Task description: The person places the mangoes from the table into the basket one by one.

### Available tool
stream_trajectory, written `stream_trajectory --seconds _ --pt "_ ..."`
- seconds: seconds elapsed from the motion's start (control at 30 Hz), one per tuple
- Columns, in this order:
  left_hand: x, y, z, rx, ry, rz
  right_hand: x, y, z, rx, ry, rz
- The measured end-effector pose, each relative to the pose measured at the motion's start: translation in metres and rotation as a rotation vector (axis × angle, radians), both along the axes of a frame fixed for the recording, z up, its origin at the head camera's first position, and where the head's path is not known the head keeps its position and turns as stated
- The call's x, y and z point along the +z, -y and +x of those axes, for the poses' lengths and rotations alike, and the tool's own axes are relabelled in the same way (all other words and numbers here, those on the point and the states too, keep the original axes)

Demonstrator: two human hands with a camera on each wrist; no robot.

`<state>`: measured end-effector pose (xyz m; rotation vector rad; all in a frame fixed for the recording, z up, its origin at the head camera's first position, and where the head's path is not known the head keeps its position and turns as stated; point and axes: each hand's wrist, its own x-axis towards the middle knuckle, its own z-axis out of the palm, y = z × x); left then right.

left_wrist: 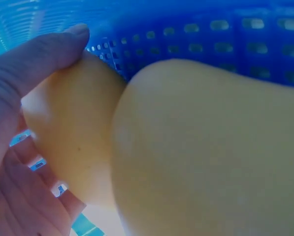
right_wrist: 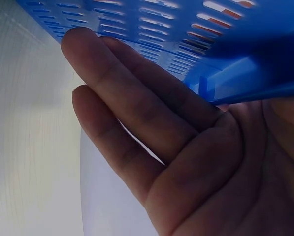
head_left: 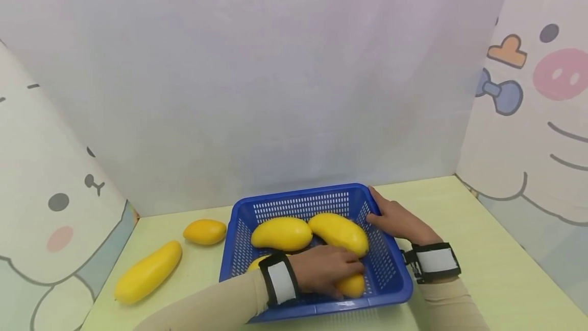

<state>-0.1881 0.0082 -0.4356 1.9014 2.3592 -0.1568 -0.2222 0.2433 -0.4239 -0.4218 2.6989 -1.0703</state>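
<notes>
My left hand (head_left: 325,268) reaches into a blue plastic basket (head_left: 317,309) and grips a yellow mango (head_left: 352,287) near the front right corner. In the left wrist view its thumb lies over one side of that mango (left_wrist: 70,132), with the fingers round the other. A larger-looking mango (left_wrist: 211,147) sits right beside it. Two more mangoes, one back left (head_left: 282,234) and one back right (head_left: 340,233), lie in the basket; another (head_left: 257,262) is partly hidden by my left wrist. My right hand (head_left: 398,220) holds the basket's right rim, thumb inside, fingers along the outer wall (right_wrist: 151,24).
Left of the basket, a long mango (head_left: 149,273) and a smaller, more orange one (head_left: 204,232) lie on the pale yellow table (head_left: 464,249). A plain light wall (head_left: 275,91) rises behind, and panels with cartoon animals (head_left: 542,132) stand on both sides.
</notes>
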Motion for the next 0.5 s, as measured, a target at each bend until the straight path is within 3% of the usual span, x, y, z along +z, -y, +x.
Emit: stream_trajectory --seconds 0.23,0.5 --pt "-0.0022 -0.0004 0.0005 -0.036 -0.007 0.002 -0.0026 -0.0002 0.0009 -0.007 0.013 -0.009" --pt "-0.002 0.001 -0.0003 -0.028 -0.002 -0.008 -0.0021 0.0004 0.0 -0.012 0.008 -0.003"
